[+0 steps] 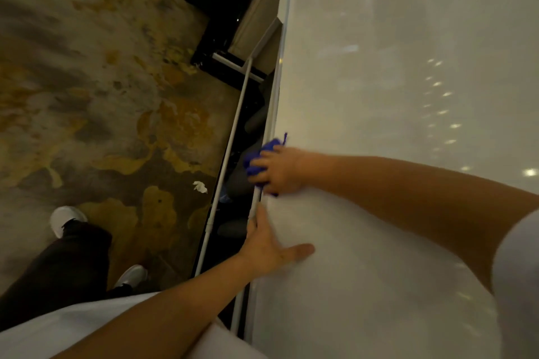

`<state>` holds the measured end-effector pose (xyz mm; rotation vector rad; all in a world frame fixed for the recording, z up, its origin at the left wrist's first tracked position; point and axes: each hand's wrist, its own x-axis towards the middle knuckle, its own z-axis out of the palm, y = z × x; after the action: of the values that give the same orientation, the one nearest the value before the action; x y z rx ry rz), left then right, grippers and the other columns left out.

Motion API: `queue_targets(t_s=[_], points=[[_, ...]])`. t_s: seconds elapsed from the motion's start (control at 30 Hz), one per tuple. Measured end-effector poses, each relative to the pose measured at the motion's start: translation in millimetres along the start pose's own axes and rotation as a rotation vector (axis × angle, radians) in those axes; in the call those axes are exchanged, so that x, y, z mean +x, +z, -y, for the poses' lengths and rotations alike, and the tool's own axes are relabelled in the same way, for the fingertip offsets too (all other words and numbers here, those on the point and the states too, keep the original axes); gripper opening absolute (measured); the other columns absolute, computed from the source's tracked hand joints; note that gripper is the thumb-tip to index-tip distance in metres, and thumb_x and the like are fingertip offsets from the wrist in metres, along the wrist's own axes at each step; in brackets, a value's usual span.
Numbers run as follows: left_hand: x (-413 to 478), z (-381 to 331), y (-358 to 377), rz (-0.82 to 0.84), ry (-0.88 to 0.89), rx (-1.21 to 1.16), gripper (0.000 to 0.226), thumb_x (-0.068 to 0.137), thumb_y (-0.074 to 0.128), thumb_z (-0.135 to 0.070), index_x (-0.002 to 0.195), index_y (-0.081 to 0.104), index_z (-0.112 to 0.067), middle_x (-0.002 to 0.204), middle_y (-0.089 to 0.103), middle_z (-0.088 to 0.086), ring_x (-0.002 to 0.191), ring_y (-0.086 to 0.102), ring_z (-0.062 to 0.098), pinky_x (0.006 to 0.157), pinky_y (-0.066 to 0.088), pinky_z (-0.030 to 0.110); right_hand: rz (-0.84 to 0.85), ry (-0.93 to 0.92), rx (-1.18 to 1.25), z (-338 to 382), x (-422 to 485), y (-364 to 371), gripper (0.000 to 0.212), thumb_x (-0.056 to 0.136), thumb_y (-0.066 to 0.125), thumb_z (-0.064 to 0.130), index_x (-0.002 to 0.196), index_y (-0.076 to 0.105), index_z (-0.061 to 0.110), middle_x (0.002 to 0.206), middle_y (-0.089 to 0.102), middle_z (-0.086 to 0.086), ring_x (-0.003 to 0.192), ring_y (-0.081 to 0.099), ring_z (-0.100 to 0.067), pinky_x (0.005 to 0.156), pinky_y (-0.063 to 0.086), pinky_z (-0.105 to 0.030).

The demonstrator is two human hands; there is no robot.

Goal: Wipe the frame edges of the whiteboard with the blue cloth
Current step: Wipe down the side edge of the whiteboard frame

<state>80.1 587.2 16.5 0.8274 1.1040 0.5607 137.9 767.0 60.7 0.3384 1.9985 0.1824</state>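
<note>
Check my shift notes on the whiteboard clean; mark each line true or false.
1. The right hand grips the blue cloth at the whiteboard's frame edge. True.
2. The left hand holds a spray bottle. False: it lies open and flat on the whiteboard.
3. A white scrap lies on the carpet. True.
4. The cloth is spread flat mid-board. False: it is bunched at the edge.

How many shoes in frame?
2, both white. One shoe sits on the patterned carpet at lower left, above the dark trouser leg. The other shoe is nearer the whiteboard, partly hidden by the left forearm.
</note>
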Motion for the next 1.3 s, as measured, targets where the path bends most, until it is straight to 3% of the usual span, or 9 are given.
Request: queue_targets(t_s=[0.1, 0.17, 0.27, 0.37, 0.57, 0.8, 1.07, 1.2, 1.3], points=[[15.9, -6.7, -7.2, 0.063, 0.046, 0.100, 0.157, 0.039, 0.078, -0.081, 0.148, -0.025, -0.037, 0.162, -0.007, -0.001, 0.149, 0.000, 0.025, 0.120, 0.017, 0.054, -0.013, 0.336, 0.025, -71.0, 16.7, -8.9, 0.061, 0.098, 0.028, 0.054, 0.153, 0.013, 0.034, 0.164, 0.005, -0.006, 0.147, 0.007, -0.038, 0.117, 0.011, -0.054], [31.7, -8.7, -13.1, 0.135, -0.008, 0.160, 0.159, 0.037, 0.078, -0.082, 0.140, -0.036, -0.041, 0.160, -0.024, -0.004, 0.149, -0.010, 0.025, 0.121, 0.013, 0.055, -0.024, 0.380, 0.063, -92.6, 30.7, -8.3, 0.062, 0.097, 0.025, 0.056, 0.154, 0.013, 0.033, 0.164, 0.002, -0.006, 0.148, 0.000, -0.037, 0.118, 0.003, -0.056], [61.1, -21.3, -20.8, 0.176, 0.012, 0.183, 0.158, 0.035, 0.078, -0.082, 0.129, -0.045, -0.045, 0.155, -0.037, -0.007, 0.147, -0.023, 0.023, 0.121, 0.007, 0.056, -0.060, 0.141, 0.045, -73.1, 47.4, 6.8, 0.059, 0.095, 0.032, 0.055, 0.149, 0.030, 0.032, 0.160, 0.020, -0.005, 0.147, 0.009, -0.037, 0.116, 0.008, -0.058], [81.1, -38.7, -26.8, 0.176, 0.076, 0.152, 0.159, 0.038, 0.080, -0.079, 0.131, -0.044, -0.044, 0.153, -0.040, -0.010, 0.144, -0.029, 0.019, 0.121, 0.000, 0.051, 0.042, -0.050, 0.022, -75.8, 45.4, 12.2, 0.056, 0.096, 0.034, 0.053, 0.149, 0.029, 0.032, 0.158, 0.027, -0.005, 0.145, 0.018, -0.035, 0.115, 0.015, -0.054], [151.2, -87.3, -65.4, 0.184, 0.038, 0.044, 0.154, 0.051, 0.087, -0.062, 0.144, -0.033, -0.037, 0.158, -0.033, -0.003, 0.149, -0.017, 0.023, 0.121, 0.006, 0.054, -0.013, 0.352, 0.045, -226.8, 77.4, -10.9, 0.060, 0.098, 0.027, 0.054, 0.153, 0.019, 0.030, 0.163, 0.011, -0.009, 0.147, 0.011, -0.038, 0.118, 0.011, -0.054], [212.0, -140.7, -97.9, 0.124, 0.032, -0.008, 0.155, 0.050, 0.086, -0.064, 0.145, -0.033, -0.034, 0.161, -0.023, -0.004, 0.148, -0.018, 0.020, 0.119, 0.007, 0.054, 0.048, 0.078, 0.077, -218.5, 79.4, 0.7, 0.058, 0.098, 0.024, 0.055, 0.151, 0.026, 0.029, 0.163, 0.013, -0.005, 0.148, 0.009, -0.036, 0.118, 0.009, -0.053], [286.6, -171.4, -109.1, 0.147, -0.050, -0.132, 0.165, 0.034, 0.079, -0.082, 0.144, -0.033, -0.033, 0.164, -0.010, -0.004, 0.150, 0.002, 0.019, 0.121, 0.014, 0.050, 0.033, 0.437, 0.026, -404.9, 133.8, -12.4, 0.061, 0.098, 0.022, 0.053, 0.154, 0.016, 0.029, 0.164, 0.004, -0.007, 0.148, 0.003, -0.036, 0.119, 0.005, -0.054], [332.2, -207.2, -126.1, 0.131, -0.079, -0.163, 0.165, 0.035, 0.079, -0.082, 0.146, -0.032, -0.029, 0.165, -0.003, -0.002, 0.151, 0.003, 0.022, 0.120, 0.018, 0.053, 0.024, 0.084, 0.038, -394.6, 142.3, 0.1, 0.055, 0.098, 0.028, 0.048, 0.149, 0.033, 0.028, 0.161, 0.019, -0.008, 0.145, 0.014, -0.037, 0.116, 0.013, -0.053], [370.1, -237.0, -131.3, 0.138, -0.100, -0.142, 0.166, 0.033, 0.077, -0.084, 0.147, -0.030, -0.031, 0.165, -0.003, -0.004, 0.151, 0.004, 0.023, 0.120, 0.019, 0.053, 0.196, -0.102, 0.031, -409.4, 145.8, 9.6, 0.055, 0.099, 0.032, 0.046, 0.151, 0.026, 0.031, 0.162, 0.014, -0.004, 0.147, 0.010, -0.034, 0.117, 0.013, -0.052]])
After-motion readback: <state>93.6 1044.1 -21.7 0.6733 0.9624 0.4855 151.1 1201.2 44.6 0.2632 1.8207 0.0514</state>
